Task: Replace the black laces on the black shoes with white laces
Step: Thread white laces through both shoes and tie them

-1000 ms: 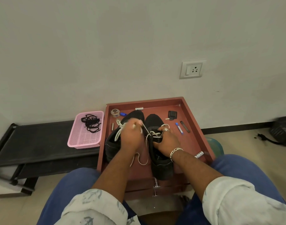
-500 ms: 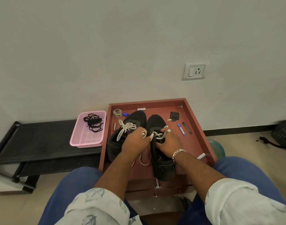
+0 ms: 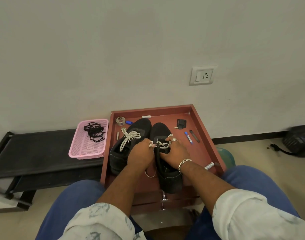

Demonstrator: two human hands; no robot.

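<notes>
Two black shoes stand side by side on a red-brown tray [image 3: 205, 129]. The left shoe [image 3: 129, 142] carries a white lace [image 3: 129, 137] crossed through its eyelets. The right shoe [image 3: 167, 172] has a white lace [image 3: 163, 145] partly threaded near its tongue. My left hand [image 3: 141, 155] pinches an end of that lace beside the right shoe's eyelets. My right hand [image 3: 176, 153] grips the right shoe's upper and lace at the throat. A loop of white lace [image 3: 150, 174] hangs between the shoes. The removed black laces [image 3: 94, 131] lie in a pink basket [image 3: 87, 153].
The tray also holds a tape roll [image 3: 120, 120], a blue cap [image 3: 129, 122], a black key fob [image 3: 181, 123], a blue pen [image 3: 188, 138] and a dark stick [image 3: 194, 135]. A black low bench [image 3: 35, 153] carries the basket. A black bag [image 3: 299, 142] lies on the floor at right.
My left hand has come down from a raised pull of the lace to the right shoe's eyelets. The left shoe's lacing, hidden before, now shows. My right hand stays on the right shoe.
</notes>
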